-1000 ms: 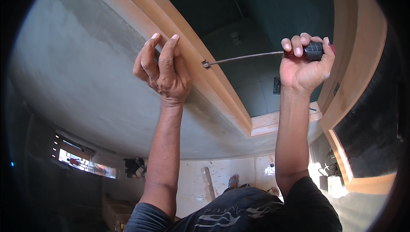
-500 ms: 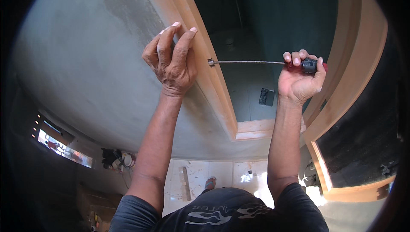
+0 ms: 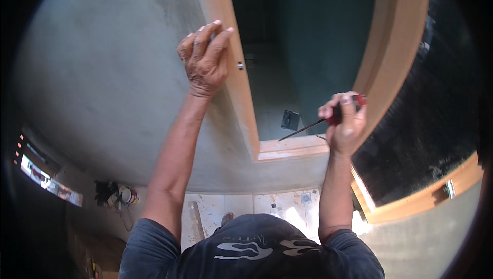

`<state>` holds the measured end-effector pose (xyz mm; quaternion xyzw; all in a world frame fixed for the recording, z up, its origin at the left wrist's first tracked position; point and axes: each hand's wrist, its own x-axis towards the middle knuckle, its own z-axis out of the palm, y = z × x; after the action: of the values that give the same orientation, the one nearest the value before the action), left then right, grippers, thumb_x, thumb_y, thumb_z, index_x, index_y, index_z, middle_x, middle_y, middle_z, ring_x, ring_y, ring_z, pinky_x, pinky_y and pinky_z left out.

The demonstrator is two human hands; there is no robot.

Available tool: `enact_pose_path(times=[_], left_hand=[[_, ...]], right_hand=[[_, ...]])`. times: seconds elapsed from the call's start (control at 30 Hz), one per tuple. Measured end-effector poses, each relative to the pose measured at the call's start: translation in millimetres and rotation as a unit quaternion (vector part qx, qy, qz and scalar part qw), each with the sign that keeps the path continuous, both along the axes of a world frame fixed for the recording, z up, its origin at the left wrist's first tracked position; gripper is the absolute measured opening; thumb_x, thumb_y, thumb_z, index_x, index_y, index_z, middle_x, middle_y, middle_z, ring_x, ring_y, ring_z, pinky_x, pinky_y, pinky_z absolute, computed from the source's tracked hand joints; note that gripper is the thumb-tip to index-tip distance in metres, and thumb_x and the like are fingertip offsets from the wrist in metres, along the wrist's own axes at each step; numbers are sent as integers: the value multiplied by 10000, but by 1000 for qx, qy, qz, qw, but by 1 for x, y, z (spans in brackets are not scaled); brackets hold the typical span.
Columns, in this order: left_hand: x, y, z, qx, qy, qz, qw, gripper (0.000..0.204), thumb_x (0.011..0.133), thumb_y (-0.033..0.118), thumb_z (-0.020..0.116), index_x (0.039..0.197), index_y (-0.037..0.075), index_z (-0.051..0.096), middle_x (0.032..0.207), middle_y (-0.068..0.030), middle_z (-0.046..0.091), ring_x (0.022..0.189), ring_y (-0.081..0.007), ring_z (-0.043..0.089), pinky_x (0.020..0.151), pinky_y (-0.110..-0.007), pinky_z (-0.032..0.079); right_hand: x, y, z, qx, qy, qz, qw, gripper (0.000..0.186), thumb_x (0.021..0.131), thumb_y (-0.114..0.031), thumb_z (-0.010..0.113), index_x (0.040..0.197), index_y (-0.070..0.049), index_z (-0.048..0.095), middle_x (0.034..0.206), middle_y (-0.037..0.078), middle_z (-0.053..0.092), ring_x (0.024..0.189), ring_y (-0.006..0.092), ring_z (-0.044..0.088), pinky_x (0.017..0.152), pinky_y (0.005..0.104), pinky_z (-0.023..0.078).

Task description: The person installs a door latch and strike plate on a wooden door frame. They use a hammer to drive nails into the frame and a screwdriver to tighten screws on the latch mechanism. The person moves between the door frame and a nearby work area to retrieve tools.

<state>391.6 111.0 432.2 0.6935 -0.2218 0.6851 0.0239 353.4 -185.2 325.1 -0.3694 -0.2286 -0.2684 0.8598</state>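
Against the grey plaster wall (image 3: 92,73), the left hand (image 3: 205,63) is resting open-fingered on the wooden door frame (image 3: 239,89), gripping nothing, just beside a small screw (image 3: 240,65). Further right, the right hand (image 3: 345,122) is gripping a red-handled screwdriver (image 3: 328,121), its shaft pointing down-left, well apart from the screw.

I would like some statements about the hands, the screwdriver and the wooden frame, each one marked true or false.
1. The left hand rests on the wooden frame. True.
2. The right hand holds a hammer. False: it holds a screwdriver with a red and black handle.
3. The screwdriver tip touches the screw in the frame. False: the tip is apart from it, lower down.
4. A small screw sticks out of the frame near the left hand. True.
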Motion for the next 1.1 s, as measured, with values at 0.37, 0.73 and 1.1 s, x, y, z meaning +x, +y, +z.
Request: enact_pose_path(times=[0.37,0.73,1.1], left_hand=[[-154,-163,-166,-62,688,-481,539,1253,746,105,908,1644,117,35,1513,-174,403,879,-115,525,704,-261,463],[-155,-88,-303,-29,748,-271,605,411,900,306,781,1217,63,685,768,-158,706,639,-266,664,638,-373,521],[-241,74,-474,-31,906,-53,418,355,854,359,791,1036,60,733,847,-152,738,798,-246,712,754,-386,539]], right_hand=[[-134,-15,-58,-156,170,-56,971,233,1070,-284,572,1107,-56,540,899,22,620,793,86,604,704,246,506],[-266,-192,-19,-223,173,-726,626,412,954,-124,711,1301,29,549,1209,140,598,1104,224,594,1000,361,474],[-257,-245,-19,-267,232,-693,628,461,933,-241,764,1272,43,631,1205,111,609,1065,198,626,939,311,497]])
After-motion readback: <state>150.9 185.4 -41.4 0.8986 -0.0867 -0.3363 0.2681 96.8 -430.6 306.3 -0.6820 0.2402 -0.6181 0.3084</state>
